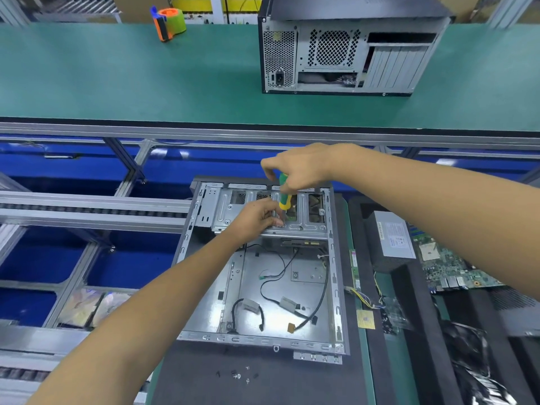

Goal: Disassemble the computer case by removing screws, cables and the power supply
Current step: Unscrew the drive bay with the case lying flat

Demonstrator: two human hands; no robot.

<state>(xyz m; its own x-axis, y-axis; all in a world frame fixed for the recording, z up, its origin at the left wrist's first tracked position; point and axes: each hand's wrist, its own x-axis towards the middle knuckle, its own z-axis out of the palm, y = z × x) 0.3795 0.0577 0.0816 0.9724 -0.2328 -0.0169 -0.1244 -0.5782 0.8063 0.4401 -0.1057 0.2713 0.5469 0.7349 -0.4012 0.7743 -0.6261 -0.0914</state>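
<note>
Open computer case (204,287) lying flat on a dark mat (263,381), under hand work.

Loose screws (237,375) lie on the mat nearest; inside the case, black cables (277,287) trail across the floor panel. At the drive cage (222,211), left hand (257,217) pinches near the tip; right hand (301,168) grips a green-yellow screwdriver (283,194). Right: power supply (391,241), motherboard (447,267). Beyond, a second case (344,54) on the green bench (117,77).
</note>
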